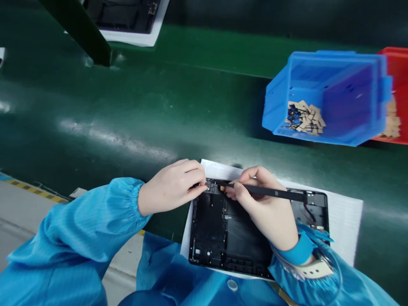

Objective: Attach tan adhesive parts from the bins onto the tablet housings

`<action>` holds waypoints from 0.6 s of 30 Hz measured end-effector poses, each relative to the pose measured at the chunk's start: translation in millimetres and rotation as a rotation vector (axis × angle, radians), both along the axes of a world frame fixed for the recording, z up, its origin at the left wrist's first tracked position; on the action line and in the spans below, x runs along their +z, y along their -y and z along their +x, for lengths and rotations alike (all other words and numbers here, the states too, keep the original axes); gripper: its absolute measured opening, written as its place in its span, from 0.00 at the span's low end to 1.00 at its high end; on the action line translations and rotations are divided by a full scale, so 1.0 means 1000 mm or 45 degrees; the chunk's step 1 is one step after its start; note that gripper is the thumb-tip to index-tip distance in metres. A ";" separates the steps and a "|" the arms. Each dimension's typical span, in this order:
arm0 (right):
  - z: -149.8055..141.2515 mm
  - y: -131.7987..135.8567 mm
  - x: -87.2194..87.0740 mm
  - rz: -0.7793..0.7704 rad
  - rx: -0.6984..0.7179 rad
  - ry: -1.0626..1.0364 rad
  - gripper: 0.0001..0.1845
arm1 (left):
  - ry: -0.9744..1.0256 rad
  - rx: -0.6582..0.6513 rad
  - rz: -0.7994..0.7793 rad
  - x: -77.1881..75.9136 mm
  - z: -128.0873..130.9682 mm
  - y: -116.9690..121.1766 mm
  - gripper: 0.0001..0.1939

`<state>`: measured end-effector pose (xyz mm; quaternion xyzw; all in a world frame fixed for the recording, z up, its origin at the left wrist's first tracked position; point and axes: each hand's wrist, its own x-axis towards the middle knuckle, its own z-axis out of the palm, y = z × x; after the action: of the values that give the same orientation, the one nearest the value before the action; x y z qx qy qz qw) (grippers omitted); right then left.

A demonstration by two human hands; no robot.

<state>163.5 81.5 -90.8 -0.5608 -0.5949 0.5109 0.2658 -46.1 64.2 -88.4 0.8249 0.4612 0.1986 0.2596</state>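
Green conveyor belt (191,97) is running across the whole view. Blue bin (325,95) of small tan parts is sitting at 2 o'clock, red bin (397,93) touching behind it. Open black tablet chassis (229,229) is lying on a white sheet (344,216) at 6 o'clock. Left hand (174,185) is pinching narrow at the chassis's top edge. Right hand (264,208) is gripping a black stylus (267,192), tip at 9 o'clock, touching a small tan part (222,187).

Red bin (397,85) and far tray (140,25) cut by frame edges (bin contents blurred).
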 end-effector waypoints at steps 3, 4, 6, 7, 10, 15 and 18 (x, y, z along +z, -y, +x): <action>0.000 0.000 0.001 0.001 0.005 0.006 0.09 | -0.009 0.001 0.000 0.000 0.000 0.000 0.08; 0.000 0.000 0.001 0.002 0.006 0.010 0.09 | -0.011 -0.003 -0.004 0.000 0.000 0.000 0.08; -0.001 0.000 0.002 0.000 0.004 0.018 0.09 | -0.021 -0.012 -0.009 0.000 0.000 0.000 0.08; -0.001 0.000 0.002 -0.002 0.002 0.020 0.09 | -0.027 -0.016 -0.004 0.000 0.000 0.000 0.07; -0.001 0.000 0.003 -0.002 0.001 0.014 0.09 | -0.043 -0.025 0.033 -0.001 0.000 0.001 0.06; -0.001 0.001 0.001 0.003 -0.014 0.031 0.08 | -0.075 -0.050 0.110 -0.002 0.000 0.001 0.07; -0.001 0.001 0.001 0.014 -0.011 0.059 0.08 | -0.107 -0.066 0.157 -0.001 0.000 0.002 0.08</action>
<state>162.6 80.7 -90.3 -0.5736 -0.6011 0.4934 0.2572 -45.8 62.3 -89.8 0.8585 0.4372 0.1851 0.1939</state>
